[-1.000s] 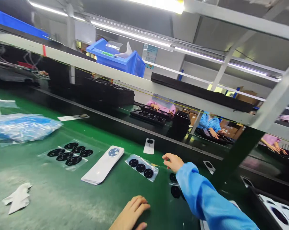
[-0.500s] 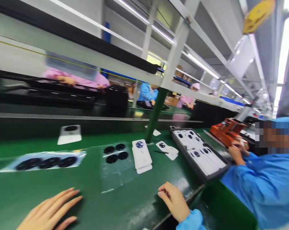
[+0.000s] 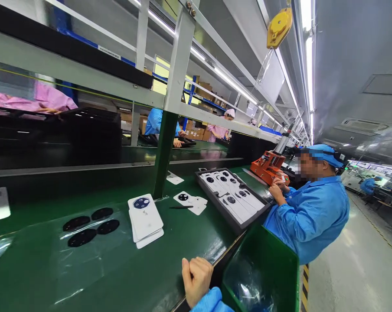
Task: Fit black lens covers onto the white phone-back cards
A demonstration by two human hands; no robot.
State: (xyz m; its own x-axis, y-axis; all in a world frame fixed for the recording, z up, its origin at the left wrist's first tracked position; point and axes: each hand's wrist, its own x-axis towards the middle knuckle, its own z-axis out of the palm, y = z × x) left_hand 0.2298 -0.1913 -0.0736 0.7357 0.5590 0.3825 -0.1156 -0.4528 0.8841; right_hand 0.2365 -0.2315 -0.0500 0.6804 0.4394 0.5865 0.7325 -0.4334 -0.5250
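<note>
My right hand [image 3: 197,277] is curled into a loose fist at the front edge of the green table [image 3: 134,277]; nothing shows in it. My left hand is out of view. Ahead of the fist lies a small stack of white phone-shaped panels [image 3: 148,221], the top one bearing a dark round camera-cover piece [image 3: 141,203]. Left of the stack, several black discs [image 3: 82,238] lie on a clear plastic film [image 3: 88,271]. Beyond the fist are more white panels [image 3: 197,203] with a thin black tool [image 3: 181,207], possibly tweezers, beside them.
A dark tray [image 3: 240,223] holds several white panels with black discs. A green bin [image 3: 280,260] with clear plastic inside stands right of my hand. A co-worker in blue [image 3: 313,212] works by an orange fixture [image 3: 269,167]. A green-based post [image 3: 165,151] rises behind the panels.
The view has swung to the right, and my left hand has left the picture. My right hand's fingers are curled tighter. The panels and tray stay in place on the table.
</note>
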